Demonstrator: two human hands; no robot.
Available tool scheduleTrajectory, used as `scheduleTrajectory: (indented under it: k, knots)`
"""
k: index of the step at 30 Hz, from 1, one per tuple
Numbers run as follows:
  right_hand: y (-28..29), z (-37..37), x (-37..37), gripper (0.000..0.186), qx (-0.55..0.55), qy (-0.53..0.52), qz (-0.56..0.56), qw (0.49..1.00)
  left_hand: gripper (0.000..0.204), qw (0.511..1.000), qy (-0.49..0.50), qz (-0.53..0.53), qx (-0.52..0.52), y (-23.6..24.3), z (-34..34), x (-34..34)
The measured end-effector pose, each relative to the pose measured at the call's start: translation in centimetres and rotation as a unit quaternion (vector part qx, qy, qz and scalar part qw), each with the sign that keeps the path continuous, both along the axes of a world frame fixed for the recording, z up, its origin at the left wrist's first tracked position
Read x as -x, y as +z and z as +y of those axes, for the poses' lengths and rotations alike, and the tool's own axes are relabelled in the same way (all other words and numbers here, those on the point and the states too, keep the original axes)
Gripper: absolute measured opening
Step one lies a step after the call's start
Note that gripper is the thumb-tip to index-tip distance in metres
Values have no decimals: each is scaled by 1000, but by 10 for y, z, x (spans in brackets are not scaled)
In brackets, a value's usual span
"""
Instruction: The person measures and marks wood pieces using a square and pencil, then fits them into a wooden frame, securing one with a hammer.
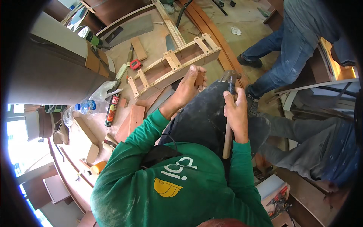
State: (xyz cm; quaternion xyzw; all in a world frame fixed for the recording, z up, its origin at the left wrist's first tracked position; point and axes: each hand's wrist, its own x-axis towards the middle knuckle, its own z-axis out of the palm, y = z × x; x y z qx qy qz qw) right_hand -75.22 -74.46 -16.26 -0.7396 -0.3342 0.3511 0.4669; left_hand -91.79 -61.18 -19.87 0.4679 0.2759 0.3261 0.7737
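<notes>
My right hand (236, 109) is wrapped round the wooden handle of a claw hammer (227, 140), high up near its dark metal head. The hammer stands head-up over my dark trousers. To its left, my left hand (185, 87) pinches a small brown piece of wood (199, 78) between thumb and fingers. Just beyond that hand lies a narrow wooden frame (179, 63) with short cross strips fixed over its top. The hammer and the frame are apart.
A red tape measure (135, 64), a sealant tube (112, 109) and a plastic water bottle (86, 106) lie on the work surface at left. Two people in jeans (280, 60) stand or crouch close on my right. Long brown boards (211, 32) run across the floor ahead.
</notes>
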Motion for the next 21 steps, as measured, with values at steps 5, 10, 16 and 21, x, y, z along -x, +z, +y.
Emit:
scheduleTrajectory:
  k: [5,10,16,21]
  knots:
    - [-12,9,16,45,30,0,-117,993,56,959,69,108,-251,0,-8,-10]
    - [-4,14,34,43,7,12,-156,988,40,910,137,132,-368,-1,-16,-20]
    - [-7,7,42,37,30,82,-136,987,38,921,103,144,-346,-10,1,-10]
    - [-17,0,43,35,74,123,-193,971,50,927,34,228,-297,-6,7,4]
